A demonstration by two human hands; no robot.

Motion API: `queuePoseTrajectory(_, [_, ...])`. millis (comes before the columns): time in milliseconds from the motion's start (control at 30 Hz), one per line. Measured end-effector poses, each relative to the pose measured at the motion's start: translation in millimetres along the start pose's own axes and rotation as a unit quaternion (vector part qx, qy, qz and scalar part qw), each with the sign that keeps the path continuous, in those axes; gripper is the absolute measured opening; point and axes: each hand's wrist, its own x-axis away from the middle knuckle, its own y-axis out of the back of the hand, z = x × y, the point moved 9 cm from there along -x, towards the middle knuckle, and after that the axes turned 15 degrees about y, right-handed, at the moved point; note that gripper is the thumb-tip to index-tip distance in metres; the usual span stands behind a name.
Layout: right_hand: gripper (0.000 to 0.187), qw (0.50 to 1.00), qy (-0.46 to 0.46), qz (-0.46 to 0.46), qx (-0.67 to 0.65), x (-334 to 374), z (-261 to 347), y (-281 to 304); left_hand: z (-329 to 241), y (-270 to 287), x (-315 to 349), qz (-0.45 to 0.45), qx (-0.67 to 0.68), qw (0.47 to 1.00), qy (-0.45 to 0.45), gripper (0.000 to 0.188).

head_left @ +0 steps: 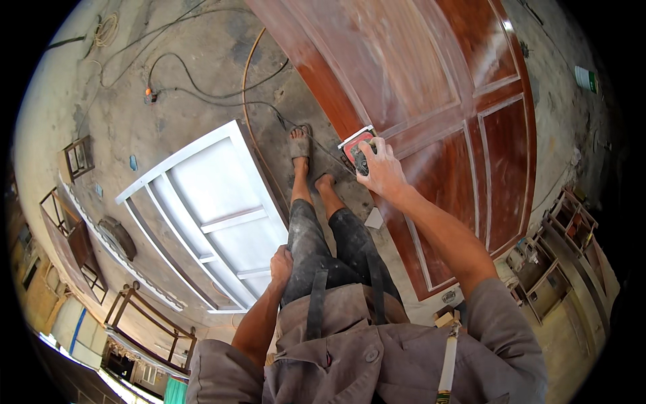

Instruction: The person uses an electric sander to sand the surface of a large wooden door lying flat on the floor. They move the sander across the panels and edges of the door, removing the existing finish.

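My right hand (pixel 383 168) is wrapped round a red and black power sander (pixel 352 143). The sander sits at the left edge of a large reddish-brown panelled wooden door (pixel 416 74), which has pale dusty streaks over its panels. A dark cord trails from the sander toward the floor. Down by my left thigh, my left hand (pixel 280 264) is closed in a fist. What it holds, if anything, is hidden. Just beyond that fist lies a white painted frame with panels (pixel 222 182).
Dark cords and an orange-brown hose (pixel 247 101) snake across the concrete floor near my feet. Wooden frames (pixel 151 323) and a tyre (pixel 117 238) are at the left. More wooden pieces (pixel 552 286) lie at the right. A white and green can (pixel 585 79) stands far right.
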Motion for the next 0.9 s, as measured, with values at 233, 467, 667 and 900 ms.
queuePoseTrajectory(233, [0.069,0.999,0.007,-0.005,0.035,3.8,8.4,1.2,7.0,-4.4,1.7,0.006,0.012,1.000,0.016,0.034])
queuePoseTrajectory(467, [0.071,0.999,0.021,-0.012,0.026,32.9,15.6,-5.8,15.1,-10.9,5.5,0.001,0.013,0.999,0.037,0.035])
queuePoseTrajectory(667, [0.074,0.998,0.004,-0.054,0.023,57.0,9.1,-25.3,20.6,-16.5,10.8,0.002,0.066,0.997,0.041,0.036])
queuePoseTrajectory(900, [0.076,0.995,0.022,-0.089,0.038,-89.2,14.3,29.3,32.1,-25.6,12.7,0.010,0.072,0.995,0.061,0.037])
